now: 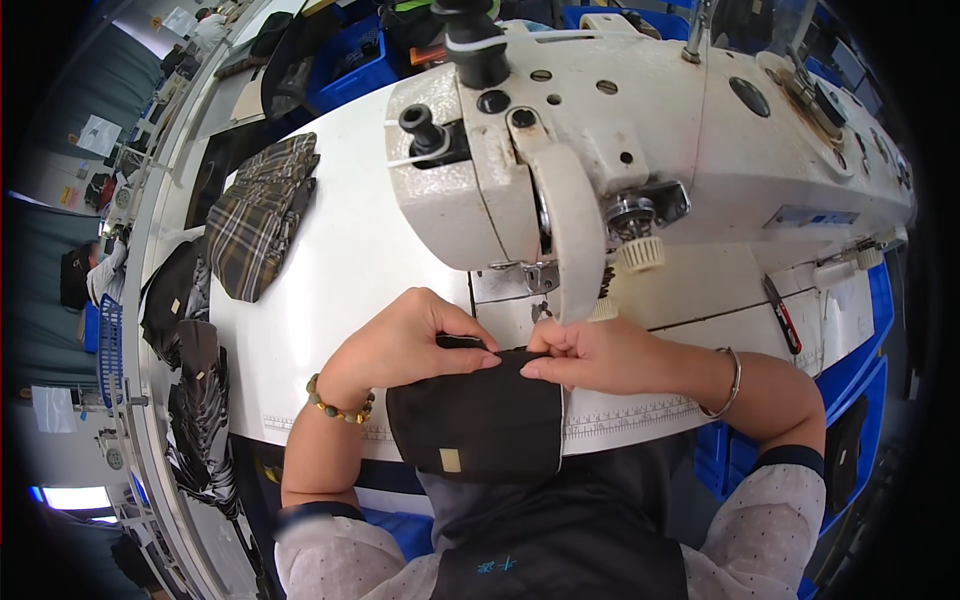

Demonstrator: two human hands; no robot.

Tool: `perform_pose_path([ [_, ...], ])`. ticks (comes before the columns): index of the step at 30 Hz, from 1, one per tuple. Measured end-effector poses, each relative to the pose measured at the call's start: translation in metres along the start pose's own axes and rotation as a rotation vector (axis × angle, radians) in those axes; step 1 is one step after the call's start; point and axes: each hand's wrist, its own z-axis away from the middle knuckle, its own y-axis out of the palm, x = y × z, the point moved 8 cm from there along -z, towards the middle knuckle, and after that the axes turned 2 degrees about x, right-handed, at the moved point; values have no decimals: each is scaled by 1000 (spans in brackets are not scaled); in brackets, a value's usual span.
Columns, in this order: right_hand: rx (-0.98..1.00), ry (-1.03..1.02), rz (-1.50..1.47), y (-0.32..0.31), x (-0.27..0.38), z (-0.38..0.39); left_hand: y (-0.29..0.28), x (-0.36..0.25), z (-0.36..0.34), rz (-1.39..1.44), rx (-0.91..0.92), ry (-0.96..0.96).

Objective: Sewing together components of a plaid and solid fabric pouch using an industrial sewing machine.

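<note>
The left hand (405, 340) comes in from seven o'clock, forearm rising off the lower edge, wrist bent so the palm arches over the far edge of a black fabric piece (478, 415). Its fingers curl down and its thumb runs flat along the cloth toward three o'clock, pinching the folded edge. A beaded bracelet (338, 404) circles that wrist.

The right hand (590, 355) enters from four o'clock, forearm nearly level, a thin metal bangle (728, 385) on the wrist. Its fingers are closed in a tight pinch on the same fabric edge, fingertips meeting the left thumb just below the needle area.

The black fabric piece lies at the picture's centre on the white sewing table (330, 270), hanging over the near edge toward six o'clock, with a small tan label (450, 460) near its lower left corner.

The white sewing machine (640, 150) fills twelve to three o'clock; its curved guard hides the needle and presser foot, and the fabric's leading edge under the fingers cannot be made out. A stack of plaid fabric (262, 215) sits at ten o'clock, and dark pieces (195, 400) hang off the table at nine o'clock.
</note>
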Motion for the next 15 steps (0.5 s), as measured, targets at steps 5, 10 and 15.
perform_pose_path([
  [5, 19, -179, 235, -3, 9, 1, -1, 13, -8, -5, 120, -53],
  [10, -312, -529, 953, -11, 45, 9, 0, 15, -21, 77, 386, -29],
  [15, -367, -1067, 1129, 24, 65, 33, 17, 8, -41, -50, 537, -20],
])
